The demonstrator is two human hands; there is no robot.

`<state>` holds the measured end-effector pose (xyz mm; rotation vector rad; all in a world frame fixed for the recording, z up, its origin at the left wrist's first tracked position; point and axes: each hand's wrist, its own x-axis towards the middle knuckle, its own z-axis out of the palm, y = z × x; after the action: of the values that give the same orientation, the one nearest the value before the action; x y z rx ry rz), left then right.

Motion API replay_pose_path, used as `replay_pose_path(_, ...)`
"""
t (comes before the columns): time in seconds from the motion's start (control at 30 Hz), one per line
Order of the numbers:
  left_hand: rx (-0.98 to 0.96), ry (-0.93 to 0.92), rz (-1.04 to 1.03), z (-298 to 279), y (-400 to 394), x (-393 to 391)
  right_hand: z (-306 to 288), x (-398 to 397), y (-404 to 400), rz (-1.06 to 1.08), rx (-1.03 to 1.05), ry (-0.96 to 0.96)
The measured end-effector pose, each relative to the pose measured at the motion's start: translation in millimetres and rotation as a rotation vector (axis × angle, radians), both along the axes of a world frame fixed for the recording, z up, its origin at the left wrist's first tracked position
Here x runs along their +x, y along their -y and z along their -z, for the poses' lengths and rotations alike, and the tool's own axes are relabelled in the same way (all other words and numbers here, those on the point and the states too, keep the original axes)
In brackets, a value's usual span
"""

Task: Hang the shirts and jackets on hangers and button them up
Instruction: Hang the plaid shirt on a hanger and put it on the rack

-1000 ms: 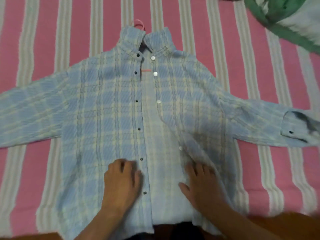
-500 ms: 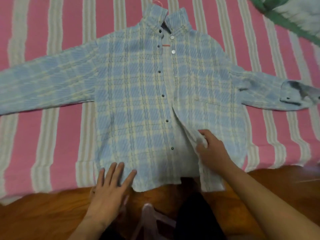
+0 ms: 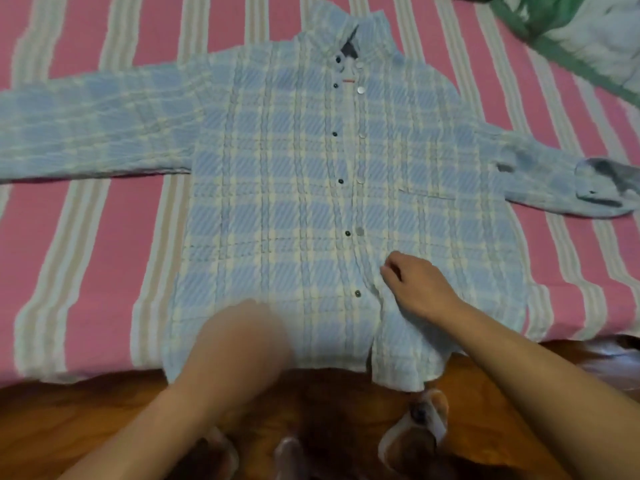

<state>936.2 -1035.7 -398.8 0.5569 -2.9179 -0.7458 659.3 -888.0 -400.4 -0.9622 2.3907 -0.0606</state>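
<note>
I had the blue plaid shirt lying flat, front up, on the pink striped bedsheet, sleeves spread out to both sides, hem at the bed's near edge. My right hand was on the shirt's right front panel, fingers curled and pinching the placket edge just right of the front opening; a dark snap sat just left of those fingertips, another dark snap with a pale button beside it just beyond them. The front was unfastened there, the two panels lying edge to edge. My left hand was over the lower left panel near the hem, too motion-blurred; couldn't tell if its fingers were straight or gripping cloth. A thin red bar showed in the collar gap, far beyond both hands. Green and white fabric lay far off past the right fingers, at the top corner
</note>
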Motion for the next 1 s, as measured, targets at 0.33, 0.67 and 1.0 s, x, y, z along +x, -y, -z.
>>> replay_pose_path(0.33, -0.247, 0.018, -0.091, 68.9, -24.0, -113.4, 60.8, -8.1, -25.6, -0.098, -0.381, -0.380)
replay_pose_path(0.67, -0.305, 0.003, -0.129, 67.2, -39.6, -109.1, 56.1, -1.6, -33.9, -0.103, -0.750, -0.325)
replay_pose_path(1.0, -0.287, -0.045, -0.225, 53.0, -50.4, -100.9, 20.0, 17.9, -47.0, -0.117, -0.218, -0.245)
